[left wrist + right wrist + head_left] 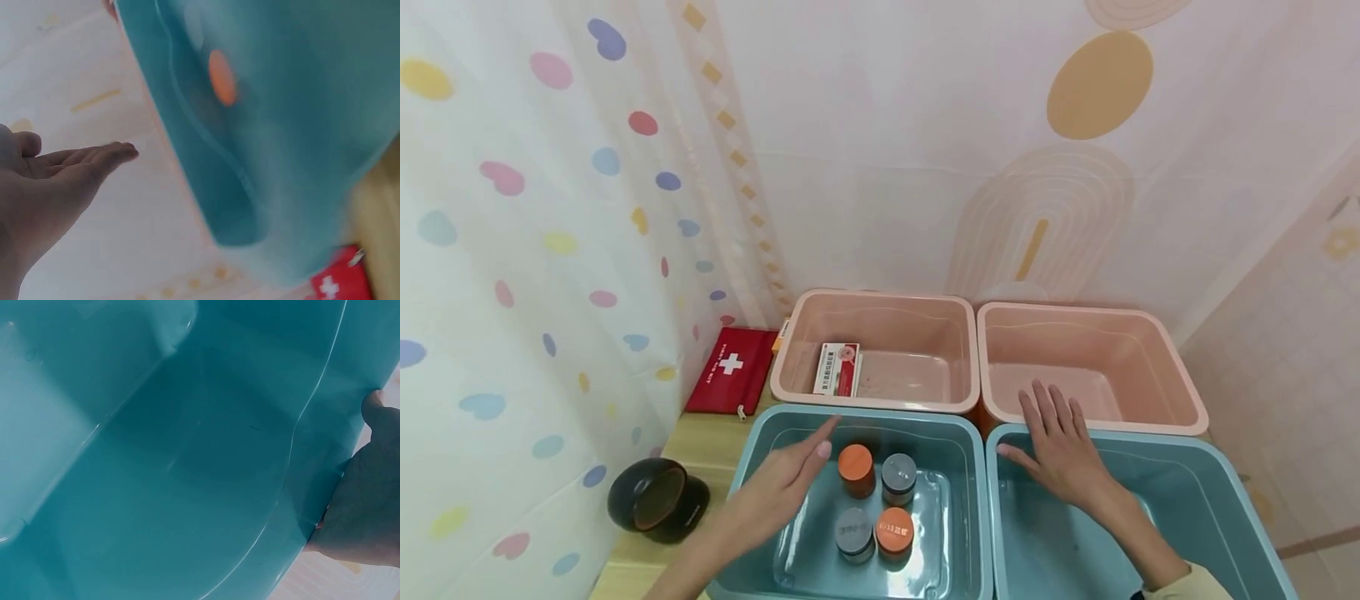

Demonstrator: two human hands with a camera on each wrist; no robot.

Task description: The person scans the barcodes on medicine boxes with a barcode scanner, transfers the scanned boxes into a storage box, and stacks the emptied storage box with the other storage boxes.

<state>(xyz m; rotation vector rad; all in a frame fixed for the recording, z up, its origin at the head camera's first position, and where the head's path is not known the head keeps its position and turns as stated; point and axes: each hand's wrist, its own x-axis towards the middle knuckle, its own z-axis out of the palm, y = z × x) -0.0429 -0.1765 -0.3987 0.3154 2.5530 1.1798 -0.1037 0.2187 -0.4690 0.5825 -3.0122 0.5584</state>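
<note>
Over the left side of the front-left blue bin [977, 500] hangs my left hand [782, 483], fingers straight and holding nothing. Two jars with orange lids, such as the orange-lidded jar [857, 468], and two with grey lids, such as the grey-lidded jar [854, 533], stand inside that bin. My right hand [1063, 454] is spread over the back rim of the front-right blue bin [1037, 533], its fingers extended and nothing in its grasp. In the right wrist view this hand [365, 494] overlaps the bin's edge; whether it touches is unclear. The left wrist view is blurred.
Behind stand two pink bins; the left pink bin [917, 404] holds a white-and-red medicine box [837, 369], beside the right pink bin [1150, 367]. A red first aid pouch [730, 375] and a black rounded object [655, 500] lie on the wooden surface at left. Patterned curtains hang behind.
</note>
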